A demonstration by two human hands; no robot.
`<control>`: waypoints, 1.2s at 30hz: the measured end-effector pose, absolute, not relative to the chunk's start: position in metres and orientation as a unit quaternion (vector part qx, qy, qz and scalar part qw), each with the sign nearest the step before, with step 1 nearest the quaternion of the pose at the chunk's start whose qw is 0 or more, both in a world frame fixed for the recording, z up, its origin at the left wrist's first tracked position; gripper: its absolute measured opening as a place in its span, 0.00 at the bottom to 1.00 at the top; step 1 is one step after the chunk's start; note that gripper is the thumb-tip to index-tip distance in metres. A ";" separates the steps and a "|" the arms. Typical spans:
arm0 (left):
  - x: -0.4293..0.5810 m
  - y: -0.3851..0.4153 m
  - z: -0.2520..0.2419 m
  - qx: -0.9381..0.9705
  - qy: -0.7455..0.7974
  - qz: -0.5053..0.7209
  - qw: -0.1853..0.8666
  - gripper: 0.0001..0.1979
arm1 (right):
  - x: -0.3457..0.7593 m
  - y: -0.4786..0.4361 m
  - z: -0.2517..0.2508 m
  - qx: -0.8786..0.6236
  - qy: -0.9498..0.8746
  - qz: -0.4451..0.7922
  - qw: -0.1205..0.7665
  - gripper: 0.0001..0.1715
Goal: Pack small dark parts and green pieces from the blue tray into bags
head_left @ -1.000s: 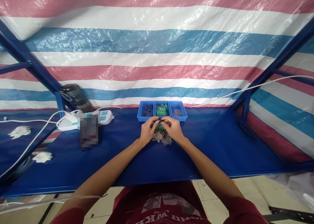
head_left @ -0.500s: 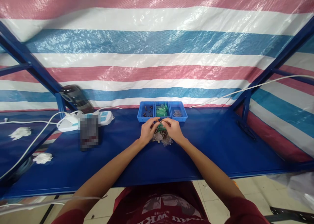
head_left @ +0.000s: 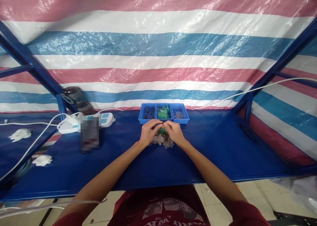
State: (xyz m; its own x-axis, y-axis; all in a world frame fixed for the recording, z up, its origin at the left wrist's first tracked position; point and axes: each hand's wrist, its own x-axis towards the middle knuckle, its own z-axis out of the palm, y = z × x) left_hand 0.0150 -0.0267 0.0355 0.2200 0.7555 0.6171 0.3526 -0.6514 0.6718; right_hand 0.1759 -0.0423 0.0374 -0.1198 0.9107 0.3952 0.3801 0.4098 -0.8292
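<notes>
My left hand (head_left: pixel 149 132) and my right hand (head_left: pixel 174 133) meet fingertip to fingertip just in front of a blue divided tray (head_left: pixel 163 122). Both are closed in a pinch; whatever lies between the fingers is too small and too covered to name. Beneath them is a heap of small parts (head_left: pixel 161 141), with clear plastic bits, dark metallic pieces and something green. In the tray, the left compartment has several small dark parts (head_left: pixel 149 113), the middle one green pieces (head_left: pixel 162 112), and the right one a few flat greyish pieces (head_left: pixel 178 115).
A white power strip (head_left: pixel 108 119) with plugs and cables stands at left, beside a blurred-out dark object (head_left: pixel 90 135). Behind it leans a dark bottle (head_left: pixel 78 99). Crumpled white tissues (head_left: pixel 42 160) lie farther left. A blue frame (head_left: pixel 266 72) and striped sheeting (head_left: pixel 163 44) enclose the blue table (head_left: pixel 218 146).
The fingertips have drawn slightly closer together over the heap. The view has shifted a little; the tray and other objects stay in place.
</notes>
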 end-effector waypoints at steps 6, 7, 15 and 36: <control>-0.001 0.006 0.053 0.694 0.414 0.566 0.161 0.12 | 0.175 -0.040 0.037 -0.487 -0.653 0.292 0.501 0.23; -0.005 0.013 0.055 0.698 0.423 0.563 0.128 0.12 | 0.175 -0.039 0.037 -0.492 -0.648 0.292 0.504 0.23; -0.030 0.020 0.062 0.808 0.474 0.350 0.006 0.12 | 0.181 -0.034 0.031 -0.505 -0.680 0.263 0.462 0.21; -0.050 0.010 0.041 0.858 0.424 0.097 0.274 0.17 | 0.187 -0.031 0.029 -0.516 -0.740 0.239 0.358 0.13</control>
